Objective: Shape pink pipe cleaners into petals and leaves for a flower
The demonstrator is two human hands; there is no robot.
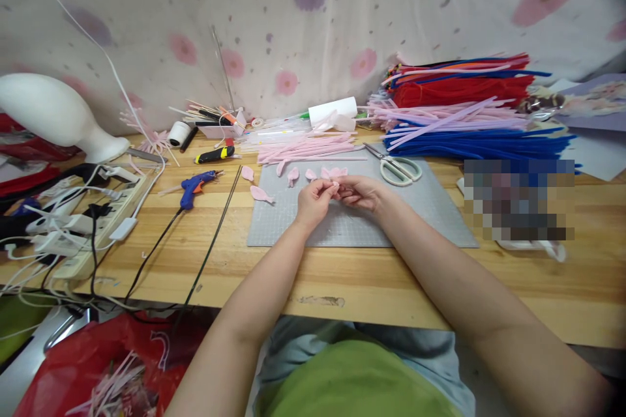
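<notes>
Both my hands meet over the grey cutting mat (430,221) on the wooden table. My left hand (315,199) and my right hand (359,192) pinch a small pink pipe-cleaner piece (335,187) between their fingertips, fingers closed. Several finished pink petal shapes (261,194) lie on and beside the mat's far left corner. A bundle of pink pipe cleaners (308,146) lies just beyond the mat. Scissors (398,168) with pale handles rest at the mat's far edge, right of my hands.
A blue glue gun (195,186) with its black cord lies left of the mat. A power strip (92,215) with tangled white cables is at far left, by a white mannequin head (53,114). Stacked red, pink and blue pipe cleaners (469,111) fill the back right. A red bag (98,365) sits below the table.
</notes>
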